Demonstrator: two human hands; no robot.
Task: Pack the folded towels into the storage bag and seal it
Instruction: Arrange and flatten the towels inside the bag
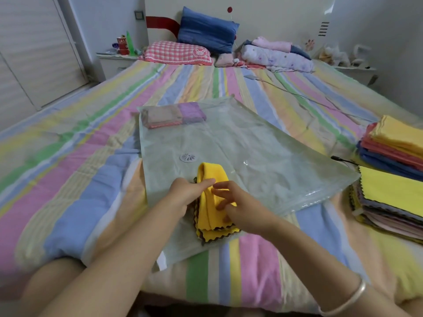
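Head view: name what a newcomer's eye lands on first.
The bright yellow towel at the near edge of the clear storage bag stands out first, held by the left hand with the right hand touching it. Next come the folded towels already inside the bag's far left corner, and the colourful towel stacks on the striped bed at right.

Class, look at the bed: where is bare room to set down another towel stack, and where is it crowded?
Free: the bedspread left of the bag, and the strip between bag and pillows. Crowded: the right edge with towel stacks, and the bag's near end around the yellow towel.
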